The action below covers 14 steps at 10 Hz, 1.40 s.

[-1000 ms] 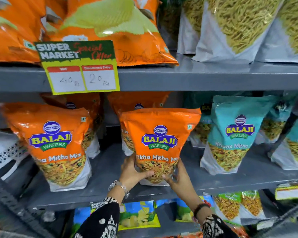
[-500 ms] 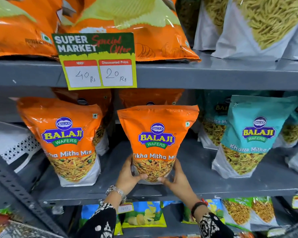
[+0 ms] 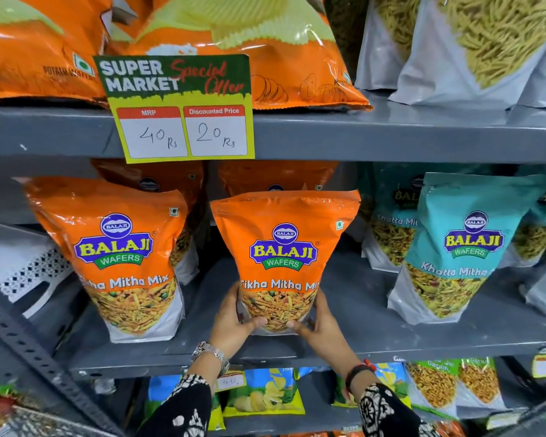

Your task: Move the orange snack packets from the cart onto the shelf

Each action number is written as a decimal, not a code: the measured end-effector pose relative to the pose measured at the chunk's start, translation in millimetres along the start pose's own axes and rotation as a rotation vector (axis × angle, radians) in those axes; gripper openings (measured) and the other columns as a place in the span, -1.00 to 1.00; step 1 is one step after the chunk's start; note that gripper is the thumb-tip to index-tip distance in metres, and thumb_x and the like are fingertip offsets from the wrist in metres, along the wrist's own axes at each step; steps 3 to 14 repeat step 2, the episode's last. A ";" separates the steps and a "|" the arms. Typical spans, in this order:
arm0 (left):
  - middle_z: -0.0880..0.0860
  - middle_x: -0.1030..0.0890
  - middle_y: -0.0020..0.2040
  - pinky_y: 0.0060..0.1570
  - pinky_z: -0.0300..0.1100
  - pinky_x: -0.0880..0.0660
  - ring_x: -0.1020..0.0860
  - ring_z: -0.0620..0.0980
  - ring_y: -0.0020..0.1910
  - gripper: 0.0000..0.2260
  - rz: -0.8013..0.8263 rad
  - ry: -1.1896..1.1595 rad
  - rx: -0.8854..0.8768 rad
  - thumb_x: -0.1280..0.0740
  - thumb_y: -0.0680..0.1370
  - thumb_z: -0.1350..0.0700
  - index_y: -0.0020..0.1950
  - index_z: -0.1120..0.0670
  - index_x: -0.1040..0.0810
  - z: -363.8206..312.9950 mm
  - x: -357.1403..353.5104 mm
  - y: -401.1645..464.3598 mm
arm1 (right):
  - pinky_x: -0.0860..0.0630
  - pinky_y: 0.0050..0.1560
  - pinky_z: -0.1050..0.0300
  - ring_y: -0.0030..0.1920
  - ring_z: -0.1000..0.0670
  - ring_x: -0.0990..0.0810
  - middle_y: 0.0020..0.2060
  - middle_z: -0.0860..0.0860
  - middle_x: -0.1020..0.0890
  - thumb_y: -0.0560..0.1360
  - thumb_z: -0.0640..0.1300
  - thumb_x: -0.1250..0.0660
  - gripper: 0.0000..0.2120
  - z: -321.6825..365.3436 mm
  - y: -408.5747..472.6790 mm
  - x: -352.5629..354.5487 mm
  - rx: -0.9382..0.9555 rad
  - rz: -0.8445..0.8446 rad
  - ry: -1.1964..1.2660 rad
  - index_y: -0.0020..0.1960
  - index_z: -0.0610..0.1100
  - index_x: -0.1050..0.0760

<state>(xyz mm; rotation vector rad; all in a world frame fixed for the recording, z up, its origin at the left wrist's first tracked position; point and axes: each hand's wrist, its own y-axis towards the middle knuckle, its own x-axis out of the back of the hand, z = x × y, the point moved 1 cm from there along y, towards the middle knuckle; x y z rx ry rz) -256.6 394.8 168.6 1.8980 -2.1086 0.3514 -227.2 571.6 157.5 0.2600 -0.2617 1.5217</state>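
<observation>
**Both hands steady an orange packet on the middle shelf**

A person stands close to the grey metal shelf (image 3: 375,313), both hands on the foot of one orange snack packet (image 3: 282,247). The left hand (image 3: 232,323) cups its lower left corner and the right hand (image 3: 323,326) its lower right; the fingers (image 3: 256,322) of each curl inward across the clear window at the bottom, closed against the packet from both sides. The packet stands upright on the shelf board, near the front edge, printed "Tikha Mitha Mix". Through its window I can see a yellow-orange fried mix with bits of green.

Just to its left stands a second orange packet (image 3: 117,247) of the same kind, upright and apart from the held one, with the same mix showing at the bottom. More orange packets sit behind both, half in shadow. To the right stand teal packets (image 3: 464,247) marked "Khatta Mitha", with a paler yellow mix showing low on them.

On the shelf above lie large orange crisp bags (image 3: 281,58), and beside them grey pouches (image 3: 473,48) showing thin yellow sticks. A special-offer price tag (image 3: 177,108) hangs from that upper shelf's edge, reading 40 and 20. A watch (image 3: 210,356) is on the left wrist.
</observation>
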 end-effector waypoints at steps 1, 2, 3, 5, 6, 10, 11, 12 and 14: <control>0.10 -0.37 0.36 0.25 -0.11 -0.32 -0.34 -0.02 0.27 -0.29 -0.010 -0.004 0.024 -0.46 0.32 0.21 0.37 0.03 -0.18 -0.9 1.5 -1.8 | -0.31 0.22 0.12 0.27 0.08 -0.34 0.19 0.21 -0.37 0.39 -0.19 -0.40 -0.31 4.0 -0.8 -0.8 -0.003 0.012 0.001 0.31 0.13 -0.04; 0.10 -0.21 0.46 0.38 0.12 -0.27 -0.21 0.06 0.42 -0.19 -0.113 0.001 -0.026 -0.47 0.32 0.19 0.42 0.03 -0.06 -3.0 0.9 -13.4 | -0.22 0.33 0.12 0.37 0.08 -0.20 0.33 0.13 -0.23 0.39 -0.12 -0.40 -0.14 9.6 -12.0 1.6 0.019 -0.020 -0.012 0.44 -0.03 0.12; 0.10 -0.21 0.46 0.38 0.12 -0.27 -0.21 0.06 0.42 -0.19 -0.113 0.001 -0.026 -0.47 0.32 0.19 0.42 0.03 -0.06 -3.0 0.9 -13.4 | -0.22 0.33 0.12 0.37 0.08 -0.20 0.33 0.13 -0.23 0.39 -0.12 -0.40 -0.14 9.6 -12.0 1.6 0.019 -0.020 -0.012 0.44 -0.03 0.12; 0.10 -0.21 0.46 0.38 0.12 -0.27 -0.21 0.06 0.42 -0.19 -0.113 0.001 -0.026 -0.47 0.32 0.19 0.42 0.03 -0.06 -3.0 0.9 -13.4 | -0.22 0.33 0.12 0.37 0.08 -0.20 0.33 0.13 -0.23 0.39 -0.12 -0.40 -0.14 9.6 -12.0 1.6 0.019 -0.020 -0.012 0.44 -0.03 0.12; 0.10 -0.21 0.46 0.38 0.12 -0.27 -0.21 0.06 0.42 -0.19 -0.113 0.001 -0.026 -0.47 0.32 0.19 0.42 0.03 -0.06 -3.0 0.9 -13.4 | -0.22 0.33 0.12 0.37 0.08 -0.20 0.33 0.13 -0.23 0.39 -0.12 -0.40 -0.14 9.6 -12.0 1.6 0.019 -0.020 -0.012 0.44 -0.03 0.12; 0.10 -0.21 0.46 0.38 0.12 -0.27 -0.21 0.06 0.42 -0.19 -0.113 0.001 -0.026 -0.47 0.32 0.19 0.42 0.03 -0.06 -3.0 0.9 -13.4 | -0.22 0.33 0.12 0.37 0.08 -0.20 0.33 0.13 -0.23 0.39 -0.12 -0.40 -0.14 9.6 -12.0 1.6 0.019 -0.020 -0.012 0.44 -0.03 0.12; 0.10 -0.21 0.46 0.38 0.12 -0.27 -0.21 0.06 0.42 -0.19 -0.113 0.001 -0.026 -0.47 0.32 0.19 0.42 0.03 -0.06 -3.0 0.9 -13.4 | -0.22 0.33 0.12 0.37 0.08 -0.20 0.33 0.13 -0.23 0.39 -0.12 -0.40 -0.14 9.6 -12.0 1.6 0.019 -0.020 -0.012 0.44 -0.03 0.12; 0.10 -0.21 0.46 0.38 0.12 -0.27 -0.21 0.06 0.42 -0.19 -0.113 0.001 -0.026 -0.47 0.32 0.19 0.42 0.03 -0.06 -3.0 0.9 -13.4 | -0.22 0.33 0.12 0.37 0.08 -0.20 0.33 0.13 -0.23 0.39 -0.12 -0.40 -0.14 9.6 -12.0 1.6 0.019 -0.020 -0.012 0.44 -0.03 0.12; 0.10 -0.21 0.46 0.38 0.12 -0.27 -0.21 0.06 0.42 -0.19 -0.113 0.001 -0.026 -0.47 0.32 0.19 0.42 0.03 -0.06 -3.0 0.9 -13.4 | -0.22 0.33 0.12 0.37 0.08 -0.20 0.33 0.13 -0.23 0.39 -0.12 -0.40 -0.14 9.6 -12.0 1.6 0.019 -0.020 -0.012 0.44 -0.03 0.12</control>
